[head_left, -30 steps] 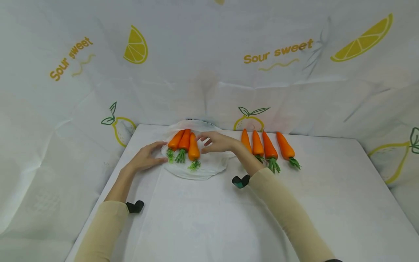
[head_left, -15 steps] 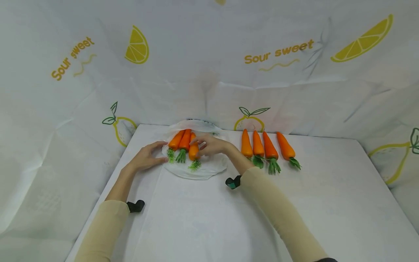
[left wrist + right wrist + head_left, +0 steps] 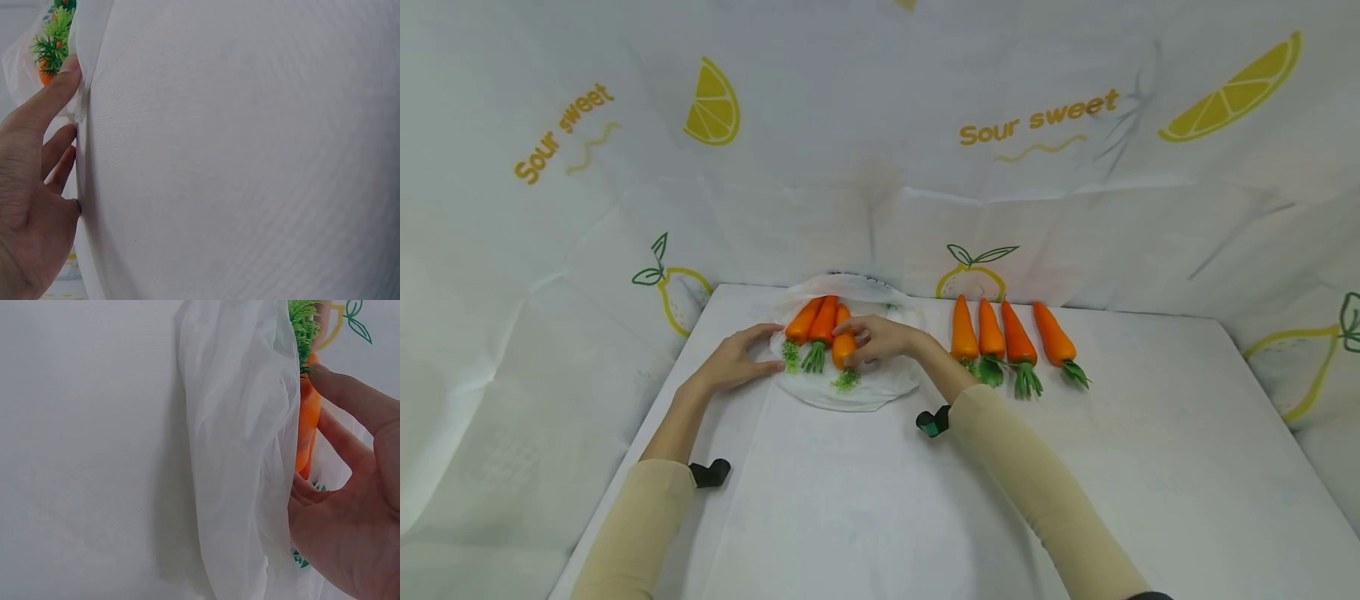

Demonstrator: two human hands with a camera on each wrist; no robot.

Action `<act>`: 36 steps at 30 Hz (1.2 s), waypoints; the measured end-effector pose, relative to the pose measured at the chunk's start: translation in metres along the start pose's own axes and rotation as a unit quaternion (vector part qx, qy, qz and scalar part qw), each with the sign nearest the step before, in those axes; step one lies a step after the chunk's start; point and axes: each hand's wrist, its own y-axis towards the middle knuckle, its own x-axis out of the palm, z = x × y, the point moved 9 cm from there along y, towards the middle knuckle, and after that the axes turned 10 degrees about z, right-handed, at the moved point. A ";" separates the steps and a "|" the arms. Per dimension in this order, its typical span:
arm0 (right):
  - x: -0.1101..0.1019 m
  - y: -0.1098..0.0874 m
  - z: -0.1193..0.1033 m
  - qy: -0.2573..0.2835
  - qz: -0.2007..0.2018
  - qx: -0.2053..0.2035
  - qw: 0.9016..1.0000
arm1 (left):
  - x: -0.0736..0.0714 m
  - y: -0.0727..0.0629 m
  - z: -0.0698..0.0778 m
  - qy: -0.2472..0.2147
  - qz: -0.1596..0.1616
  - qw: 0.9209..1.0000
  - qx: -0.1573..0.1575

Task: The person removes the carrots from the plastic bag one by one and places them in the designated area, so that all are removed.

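Three orange carrots with green tops lie side by side on a thin white plastic bag point(image 3: 880, 392): a left carrot point(image 3: 803, 321), a middle carrot point(image 3: 823, 320) and a right carrot point(image 3: 841, 353). My right hand point(image 3: 883, 337) holds the right carrot, fingers over its body and thumb near the leafy end. In the right wrist view, bag film point(image 3: 240, 437) covers part of that carrot point(image 3: 306, 425). My left hand point(image 3: 733, 360) rests at the bag's left edge, thumb and fingers spread apart. The left wrist view has its thumb point(image 3: 65, 72) against the film beside a green top point(image 3: 56, 40).
Several more carrots point(image 3: 1018, 337) lie in a row on the white table point(image 3: 850, 500), right of the bag. One carrot point(image 3: 1054, 333) sits a little apart at the row's right end. A white cloth wall point(image 3: 850, 150) with lemon prints rises behind the table's back edge.
My right hand has moved left from beside the right carrot onto it, and its fingers have closed around it. The carrot has shifted slightly left. My left hand has stayed in place.
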 end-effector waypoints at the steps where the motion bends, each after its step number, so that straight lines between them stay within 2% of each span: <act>1: 0.000 0.000 0.000 -0.003 0.003 -0.001 1.000 | 0.000 0.000 0.000 0.000 0.000 1.000 0.000; 14: -0.005 -0.004 0.001 0.006 0.055 -0.009 0.998 | 0.000 0.000 -0.001 -0.007 0.001 1.000 0.001; 27: -0.003 -0.004 0.006 0.019 0.054 -0.005 0.998 | 0.000 -0.001 0.000 -0.003 0.003 1.000 0.000; 36: -0.016 -0.014 0.008 0.049 0.065 0.002 0.997 | 0.001 -0.001 0.000 0.001 0.003 1.000 -0.003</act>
